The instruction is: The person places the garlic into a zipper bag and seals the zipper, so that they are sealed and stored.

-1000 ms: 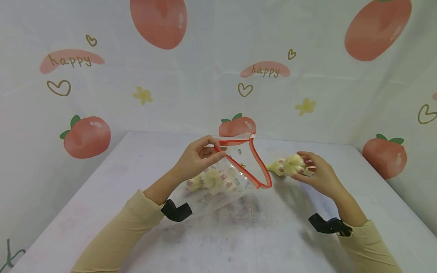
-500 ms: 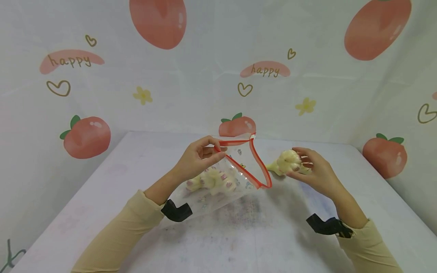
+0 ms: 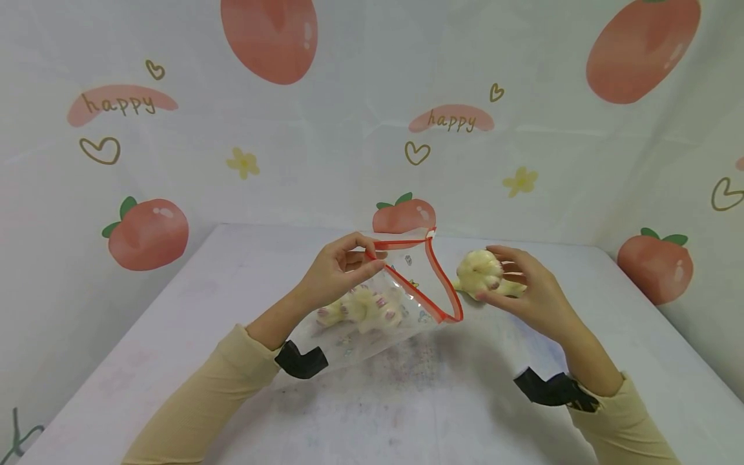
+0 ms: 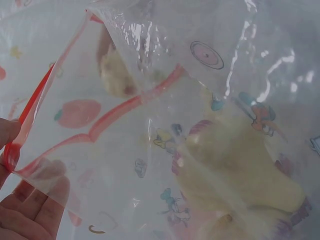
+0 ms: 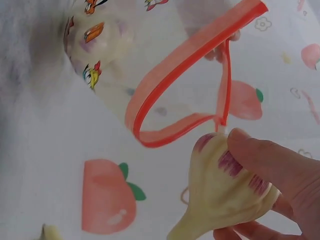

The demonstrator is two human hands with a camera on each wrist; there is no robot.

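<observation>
My left hand (image 3: 340, 268) pinches the red-edged rim of a clear zip bag (image 3: 418, 310), keeping its mouth apart toward the right. Through the printed plastic several garlic bulbs (image 3: 363, 307) show, one of them large in the left wrist view (image 4: 230, 170). Thumb and fingers of my right hand (image 3: 535, 290) grip a cream garlic bulb (image 3: 478, 270) with purple streaks, just right of the bag's mouth and outside it. In the right wrist view this bulb (image 5: 225, 185) has its stem pointing down and left. A pale stem (image 3: 456, 285) shows behind the held bulb; its own bulb is mostly hidden.
A white table (image 3: 372, 413) with faint stains lies under both hands. Behind it hangs a white cloth backdrop (image 3: 325, 161) printed with red fruit, hearts and flowers. A pale tip (image 5: 50, 232) pokes in at the bottom left of the right wrist view.
My right hand has moved left and slightly up with the garlic bulb, closer to the bag's mouth. The left hand and the bag have stayed nearly still.
</observation>
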